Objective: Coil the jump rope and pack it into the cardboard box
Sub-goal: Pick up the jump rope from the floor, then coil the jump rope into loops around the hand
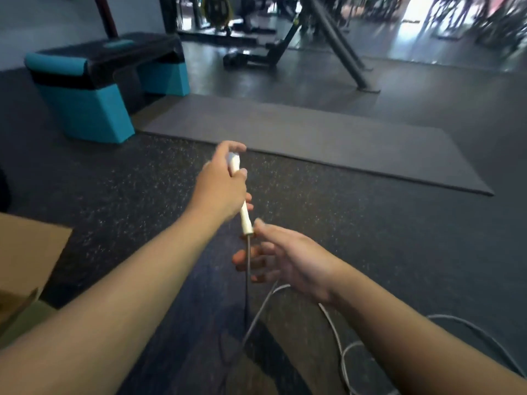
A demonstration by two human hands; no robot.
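Jump rope handle (244, 208), white, held upright at frame centre; its cord (336, 334) trails loose over the floor toward 5 o'clock. Left hand (221, 185) is wrapped tight round the handle. Right hand (281, 256), just below at 5 o'clock, fingers spread, apparently not gripping the cord. Cardboard box (27, 252) at 9 o'clock, well apart. Coiling barely begun; next the right hand must catch cord and loop it.
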